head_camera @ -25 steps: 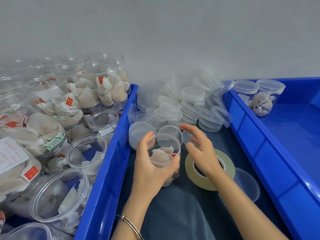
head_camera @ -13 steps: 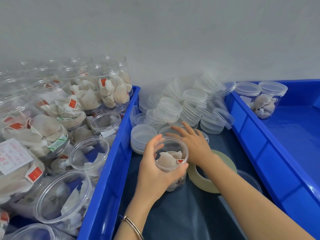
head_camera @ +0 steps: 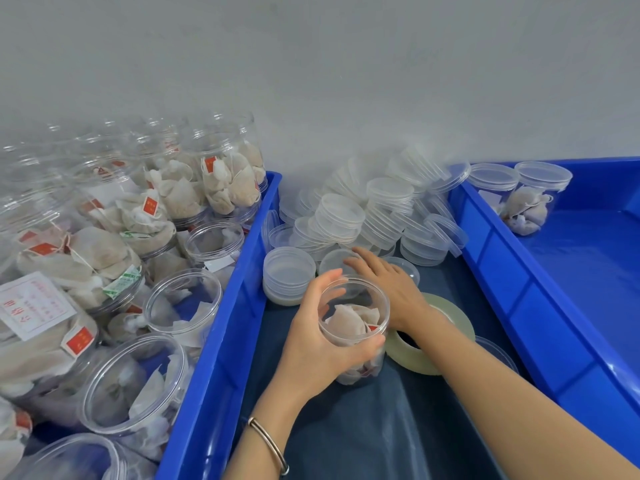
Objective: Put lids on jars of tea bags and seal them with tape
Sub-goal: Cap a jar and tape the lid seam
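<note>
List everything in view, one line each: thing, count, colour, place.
open jar: one, clear, middle tray, held
tape roll: one, pale yellowish, right of that jar
loose lids: many, clear, heaped at the tray's far end
filled jars: many, clear, no lids seen, left
lidded jars: two, clear, right tray
trays: blue, middle and right
bracelet: one, silver, left wrist
left hand: grips the open jar
right hand: fingers flat on a lid

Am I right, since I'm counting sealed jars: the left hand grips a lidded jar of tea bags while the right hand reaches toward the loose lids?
Not quite. The head view shows the jar in the left hand is open, with no lid on it. The rest holds: the right hand reaches toward the loose lids.
</note>
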A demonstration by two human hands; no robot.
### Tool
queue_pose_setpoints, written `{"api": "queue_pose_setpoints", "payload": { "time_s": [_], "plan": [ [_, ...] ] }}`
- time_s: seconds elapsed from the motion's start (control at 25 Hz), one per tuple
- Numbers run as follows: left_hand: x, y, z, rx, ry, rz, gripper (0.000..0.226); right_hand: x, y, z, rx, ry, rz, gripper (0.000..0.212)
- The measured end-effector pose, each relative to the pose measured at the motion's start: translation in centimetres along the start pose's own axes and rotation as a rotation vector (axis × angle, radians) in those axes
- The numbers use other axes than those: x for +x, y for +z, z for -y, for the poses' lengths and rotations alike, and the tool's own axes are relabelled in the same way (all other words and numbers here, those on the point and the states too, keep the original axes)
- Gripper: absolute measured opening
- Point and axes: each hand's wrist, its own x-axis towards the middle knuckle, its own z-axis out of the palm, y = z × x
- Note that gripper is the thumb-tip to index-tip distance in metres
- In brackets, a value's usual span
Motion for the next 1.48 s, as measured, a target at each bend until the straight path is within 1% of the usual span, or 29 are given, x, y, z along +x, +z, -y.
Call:
{"api": "queue_pose_setpoints", "payload": {
  "time_s": [0.08,0.16,0.24,0.28,0.32,0.4,0.44,0.48,0.52,0.6,0.64,0.76,0.88,0.96,1.0,1.04,1.12,1.24,1.32,1.4,1.44,1.48],
  "plan": [
    [0.0,-0.1,0.0,-0.014,-0.002,0.018,0.084,0.8,0.2,0.4,-0.058,-0.001,0.026,0.083],
    [0.0,-0.1,-0.1,-0.026,-0.006,0.026,0.082,1.7,0.5,0.6,-0.097,0.030,0.094,0.077],
    [-0.1,0.0,-0.1,-0.031,-0.009,0.026,0.083,2.1,0.3,0.7,-0.128,0.010,0.153,0.072],
    [0.0,0.0,-0.1,-0.032,-0.011,0.023,0.084,1.9,-0.4,0.7,-0.075,-0.009,0.146,0.068],
    [-0.1,0.0,0.0,-0.035,-0.012,0.018,0.086,1.3,-1.5,0.9,0.113,0.010,0.077,0.059],
    [-0.1,0.1,0.2,-0.036,-0.010,0.016,0.089,-1.0,-4.1,1.1,0.641,0.121,-0.177,0.042],
    [-0.2,0.1,0.2,-0.036,-0.009,0.016,0.091,-2.5,-5.5,1.3,0.805,0.129,-0.268,0.041],
    [-0.2,0.1,0.2,-0.038,-0.008,0.015,0.092,-4.2,-6.9,1.9,0.845,0.071,-0.296,0.042],
    [-0.3,0.2,0.2,-0.040,-0.004,0.013,0.092,-5.7,-7.7,2.7,0.827,-0.015,-0.276,0.043],
    [-0.3,0.2,0.1,-0.055,-0.005,0.017,0.090,-8.0,-8.0,4.4,0.668,-0.146,-0.218,0.047],
    [-0.4,0.2,0.1,-0.071,-0.011,0.017,0.089,-8.7,-7.9,5.3,0.587,-0.149,-0.174,0.050],
    [-0.3,0.1,-0.1,-0.101,-0.011,0.000,0.086,-9.2,-7.5,7.6,0.327,-0.080,-0.055,0.055],
    [-0.2,0.2,-0.1,-0.171,-0.049,0.005,0.084,-8.2,-7.8,8.8,0.112,-0.007,-0.024,0.048],
    [-0.1,0.3,0.1,-0.265,-0.111,0.008,0.084,-7.5,-8.0,9.3,-0.006,0.000,-0.038,0.047],
    [-0.1,0.4,0.2,-0.305,-0.139,0.011,0.089,-7.2,-8.2,9.4,-0.045,-0.015,-0.040,0.048],
    [-0.1,0.5,0.4,-0.333,-0.149,0.015,0.094,-7.1,-8.3,9.5,-0.067,-0.049,-0.033,0.049],
    [-0.1,0.5,0.7,-0.299,-0.114,0.014,0.093,-7.0,-8.7,9.4,-0.016,-0.107,0.028,0.052],
    [0.1,0.4,0.9,-0.178,-0.060,0.011,0.091,-6.6,-9.9,8.4,0.180,-0.143,0.180,0.055],
    [0.1,0.1,1.1,-0.140,-0.040,0.034,0.093,-5.9,-10.9,7.9,0.259,-0.188,0.307,0.060],
    [0.1,-0.2,1.3,-0.128,-0.037,0.054,0.096,-5.1,-12.1,7.7,0.275,-0.202,0.420,0.064],
    [0.1,-0.2,1.3,-0.135,-0.035,0.057,0.097,-4.9,-12.4,7.7,0.257,-0.201,0.442,0.063],
    [0.2,0.0,1.4,-0.136,-0.022,0.045,0.096,-4.9,-12.5,7.6,0.210,-0.194,0.422,0.060]
  ]
}}
